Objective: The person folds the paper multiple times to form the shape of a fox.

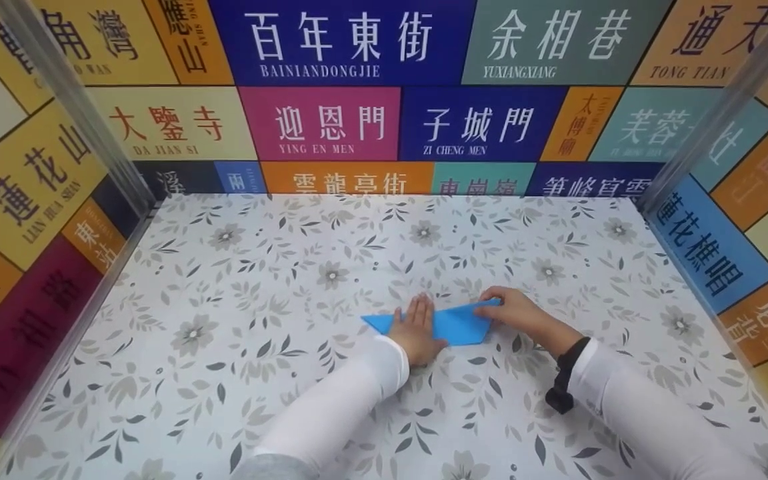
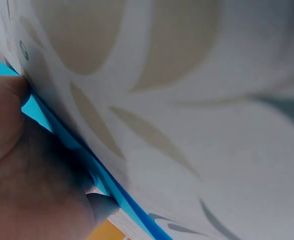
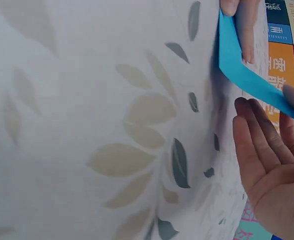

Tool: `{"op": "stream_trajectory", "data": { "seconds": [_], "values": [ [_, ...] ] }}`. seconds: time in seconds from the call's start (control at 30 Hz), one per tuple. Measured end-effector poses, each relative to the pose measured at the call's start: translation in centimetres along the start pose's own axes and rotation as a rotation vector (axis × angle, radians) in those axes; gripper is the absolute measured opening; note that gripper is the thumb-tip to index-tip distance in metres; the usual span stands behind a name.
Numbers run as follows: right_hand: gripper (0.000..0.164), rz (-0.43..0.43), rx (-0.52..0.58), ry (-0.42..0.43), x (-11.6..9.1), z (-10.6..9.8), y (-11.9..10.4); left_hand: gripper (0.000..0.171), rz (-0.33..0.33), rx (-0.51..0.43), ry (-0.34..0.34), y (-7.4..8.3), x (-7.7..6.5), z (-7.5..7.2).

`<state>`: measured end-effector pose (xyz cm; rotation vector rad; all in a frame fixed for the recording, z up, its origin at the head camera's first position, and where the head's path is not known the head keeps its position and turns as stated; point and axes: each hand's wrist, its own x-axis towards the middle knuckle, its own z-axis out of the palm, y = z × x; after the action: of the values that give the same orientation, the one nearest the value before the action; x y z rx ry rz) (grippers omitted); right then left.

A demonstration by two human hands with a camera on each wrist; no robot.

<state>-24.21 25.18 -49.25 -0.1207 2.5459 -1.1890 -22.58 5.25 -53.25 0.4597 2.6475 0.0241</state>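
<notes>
A folded sheet of blue paper (image 1: 463,327) lies on the patterned tablecloth, pointed at its left end. My left hand (image 1: 417,333) presses on it left of the middle with fingers fairly straight, pointing away from me. At the paper's right end, my right hand (image 1: 517,312) pinches the upper corner between thumb and index finger. The right wrist view has that end of the blue paper (image 3: 234,60) bent up off the cloth, the other fingers of the right hand (image 3: 281,175) extended below it. In the left wrist view the left hand (image 2: 42,180) lies along the paper's edge.
White cloth with grey leaves and flowers (image 1: 257,267) covers the table. Upright panels with colourful place-name signs (image 1: 331,123) enclose the back and both sides. A black band with a small device (image 1: 563,390) sits on the right wrist.
</notes>
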Motion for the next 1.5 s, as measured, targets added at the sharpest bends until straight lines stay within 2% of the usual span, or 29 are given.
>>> {"op": "stream_trajectory", "data": {
  "seconds": [0.13,0.3,0.37,0.53,0.77,1.03,1.13,1.37,1.5],
  "values": [
    [0.031,0.007,0.137,0.007,-0.6,1.5,0.2,0.080,0.005,0.007,0.000,0.0,-0.2,-0.1],
    [0.017,-0.023,0.114,0.040,-1.3,2.9,0.0,0.080,0.019,-0.006,0.032,0.1,-0.6,-0.4],
    [0.012,-0.055,0.108,0.030,-1.6,3.4,-0.1,0.080,0.018,-0.001,0.040,0.2,-0.7,-0.5],
    [0.012,-0.225,0.111,-0.018,-2.5,4.6,-0.1,0.080,-0.004,0.026,0.029,0.2,-0.4,-0.4],
    [0.014,-0.399,-0.019,-0.038,-3.4,5.5,-0.1,0.079,-0.012,0.044,0.012,0.3,-0.3,-0.5],
    [0.028,-0.555,-0.265,-0.015,-3.9,6.3,0.1,0.077,-0.005,0.057,0.009,0.3,-0.8,-0.8],
    [0.031,-0.564,-0.329,-0.006,-4.0,6.7,0.1,0.075,-0.007,0.082,0.009,0.3,-0.7,-0.7],
    [0.052,-0.512,-0.413,-0.014,-4.3,7.4,0.0,0.072,-0.013,0.126,-0.001,0.4,-0.4,-0.5],
    [0.050,-0.502,-0.467,-0.021,-4.7,7.5,-0.1,0.072,-0.013,0.148,-0.004,0.4,-0.2,-0.4]
  ]
}}
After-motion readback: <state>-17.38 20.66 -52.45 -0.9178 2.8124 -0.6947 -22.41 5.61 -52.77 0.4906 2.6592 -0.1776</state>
